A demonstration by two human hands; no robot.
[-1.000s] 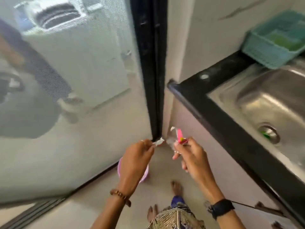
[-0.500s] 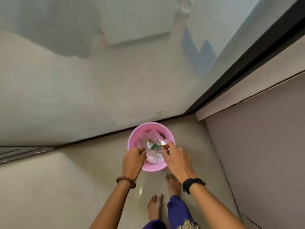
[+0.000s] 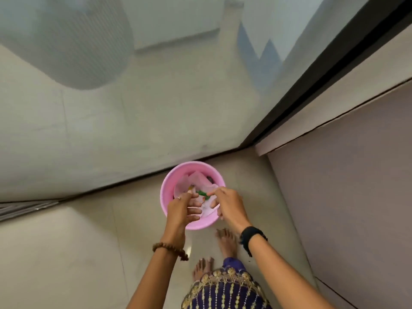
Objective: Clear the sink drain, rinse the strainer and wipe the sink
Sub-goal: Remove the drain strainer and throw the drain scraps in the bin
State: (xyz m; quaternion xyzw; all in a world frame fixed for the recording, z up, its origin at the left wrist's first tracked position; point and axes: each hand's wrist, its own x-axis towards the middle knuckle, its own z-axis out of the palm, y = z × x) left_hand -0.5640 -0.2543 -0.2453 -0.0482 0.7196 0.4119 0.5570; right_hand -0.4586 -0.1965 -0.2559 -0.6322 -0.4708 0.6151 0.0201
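Since half a second ago: both hands have gone lower over the pink bin [image 3: 166, 198], and the foil wrapper I saw between them is no longer showing; a green scrap [image 3: 203, 193] sits there instead.

Item 1, left hand [image 3: 181, 207], centre of frame: fingers spread and relaxed over the bin's near side, holding nothing I can make out.

Item 2, right hand [image 3: 228, 206]: forefinger and thumb appear to pinch the green scrap's right end, though the view is soft and I cannot be sure of contact.

Item 3, green scrap: drain waste, just above the pale liner [image 3: 196, 178] inside the bin. I judge it light, limp and probably wet, so likely to cling to fingertips; take it at one end and shake it free.

Item 4, pink bin: on the floor against the glass door track [image 3: 124, 183], lower centre. Thin plastic, light, easily tipped; grip at the rim.

Sink and strainer: not in view.
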